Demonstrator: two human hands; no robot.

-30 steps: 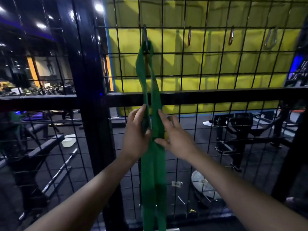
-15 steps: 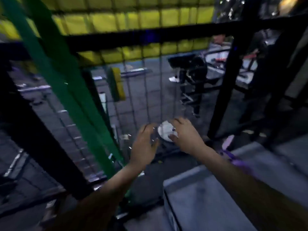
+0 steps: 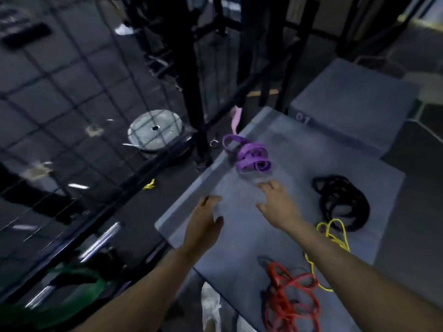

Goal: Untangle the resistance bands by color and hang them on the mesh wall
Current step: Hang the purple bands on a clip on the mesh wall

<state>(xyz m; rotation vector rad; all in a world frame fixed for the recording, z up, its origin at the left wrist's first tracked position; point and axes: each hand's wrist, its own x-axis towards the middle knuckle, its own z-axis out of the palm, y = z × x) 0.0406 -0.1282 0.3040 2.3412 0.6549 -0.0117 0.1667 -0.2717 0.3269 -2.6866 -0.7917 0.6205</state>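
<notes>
While both hands hovered over the tabletop (image 3: 239, 238), left hand (image 3: 203, 224) and right hand (image 3: 279, 204) kept fingers (image 3: 266, 186) loosely spread, empty, near the purple band (image 3: 250, 155).

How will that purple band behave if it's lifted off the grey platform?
The purple band lies in loose, flat loops, so it will probably flop and uncoil. It looks thin, so likely light. One loop overhangs the grey platform edge and might snag.

We can read only one marking, two pale and blurred characters that look like "01", and they stand on the near side wall of the grey box (image 3: 347, 109) in the upper right of the frame.
</notes>
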